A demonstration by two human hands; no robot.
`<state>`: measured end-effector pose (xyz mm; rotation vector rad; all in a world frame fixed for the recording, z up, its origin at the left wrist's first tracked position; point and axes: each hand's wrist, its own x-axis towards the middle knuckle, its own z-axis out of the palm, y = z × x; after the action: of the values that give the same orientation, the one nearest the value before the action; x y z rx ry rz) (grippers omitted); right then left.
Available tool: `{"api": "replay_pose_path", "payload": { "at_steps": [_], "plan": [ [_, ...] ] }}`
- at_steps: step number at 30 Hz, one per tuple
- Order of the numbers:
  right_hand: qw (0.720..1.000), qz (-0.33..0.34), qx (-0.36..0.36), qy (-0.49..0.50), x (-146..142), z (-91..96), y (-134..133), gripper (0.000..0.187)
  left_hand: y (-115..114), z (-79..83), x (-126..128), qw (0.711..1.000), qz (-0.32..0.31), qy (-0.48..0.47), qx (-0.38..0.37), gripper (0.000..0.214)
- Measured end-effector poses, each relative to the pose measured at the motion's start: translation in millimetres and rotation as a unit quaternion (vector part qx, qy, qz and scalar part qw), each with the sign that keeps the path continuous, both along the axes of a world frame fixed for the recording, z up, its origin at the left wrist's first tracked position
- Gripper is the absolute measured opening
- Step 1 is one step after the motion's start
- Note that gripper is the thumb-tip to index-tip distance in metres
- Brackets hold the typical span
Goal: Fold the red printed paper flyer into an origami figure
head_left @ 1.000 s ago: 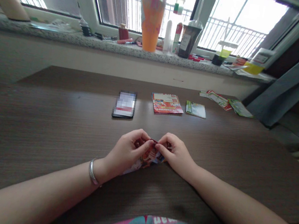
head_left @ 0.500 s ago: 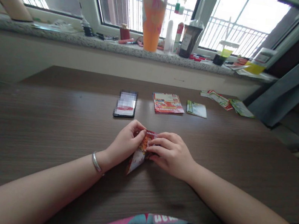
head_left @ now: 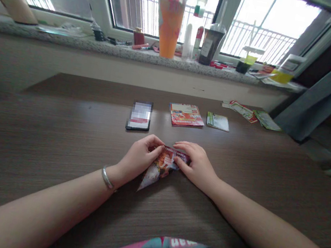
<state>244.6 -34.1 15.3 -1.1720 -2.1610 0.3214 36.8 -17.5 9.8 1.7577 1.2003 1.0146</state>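
A folded colourful paper flyer [head_left: 160, 167], red and orange with a white pointed corner toward me, lies on the dark wooden table [head_left: 39, 136]. My left hand [head_left: 137, 159], with a silver bracelet on the wrist, pinches the flyer's left upper edge. My right hand [head_left: 196, 165] presses and grips the flyer's right side, fingers curled over its top edge. Both hands rest on the table around the paper.
A phone [head_left: 139, 116] lies just beyond my hands, with a red flyer [head_left: 185, 114], a green flyer [head_left: 218, 121] and more leaflets [head_left: 250, 112] to its right. The windowsill holds an orange cup [head_left: 169, 23], a dark cup [head_left: 211, 43], bottles and small clutter.
The flyer has been turned and spread flatter, its white point now showing toward me. My right hand has slid from over the paper's middle to its right end.
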Motion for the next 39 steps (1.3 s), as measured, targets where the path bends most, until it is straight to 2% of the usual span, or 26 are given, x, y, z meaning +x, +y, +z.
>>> {"api": "replay_pose_path", "payload": {
  "at_steps": [4,7,11,16,23,28,33,36,39],
  "plan": [
    [0.996,-0.025,-0.078,0.023,-2,-1.5,4,0.019,-6,-0.6,1,0.999,-0.022,0.016,0.035,0.015],
    [0.993,-0.029,-0.106,0.033,-4,-0.9,6,0.012,-8,0.2,0,0.998,-0.029,0.023,0.051,0.015],
    [0.996,-0.036,-0.087,0.01,-1,-0.4,9,0.009,-8,0.7,1,0.999,-0.033,0.015,0.038,0.016],
    [0.997,-0.045,-0.069,-0.016,3,-2.9,12,0.007,-9,-3.4,4,0.998,-0.048,-0.032,-0.016,0.021],
    [0.996,-0.026,-0.087,-0.014,3,-7.3,15,0.006,-7,-6.3,1,0.996,-0.073,-0.016,-0.042,0.021],
    [0.996,-0.017,-0.087,-0.03,4,-10.9,19,0.007,-4,-0.8,-2,0.995,-0.062,0.075,0.008,0.017],
    [0.996,-0.008,-0.079,-0.046,2,-14.9,21,0.007,1,0.7,-3,0.982,-0.053,0.168,0.069,0.012],
    [0.997,-0.007,-0.063,-0.035,2,-17.4,22,0.008,4,0.3,-2,0.976,-0.049,0.196,0.076,0.011],
    [1.0,0.001,-0.006,-0.002,4,-17.1,20,0.01,6,-1.4,-3,0.979,-0.032,0.194,0.06,0.012]
  ]
}}
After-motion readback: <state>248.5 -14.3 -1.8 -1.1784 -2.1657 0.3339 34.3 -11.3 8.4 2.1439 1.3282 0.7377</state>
